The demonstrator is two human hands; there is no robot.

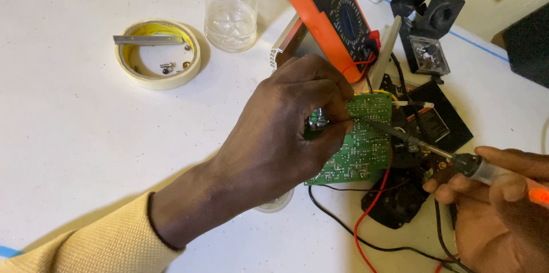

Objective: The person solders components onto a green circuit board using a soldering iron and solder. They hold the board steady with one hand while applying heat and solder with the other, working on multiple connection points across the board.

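Observation:
My left hand (286,130) grips the left edge of a green circuit board (363,141), holding it tilted above the white table, solder side up. A small shiny metal part (317,118) shows between my fingers. My right hand (503,204) holds a soldering iron (434,150) with an orange-lit handle; its thin tip touches the board near the upper middle. Red and black wires (372,204) trail from under the board.
An orange multimeter (331,10) leans behind the board. A clear plastic bottle (231,10) and a tape roll (157,52) with small screws inside stand at the back left. Black device parts (429,27) and a black cover (440,118) lie to the right.

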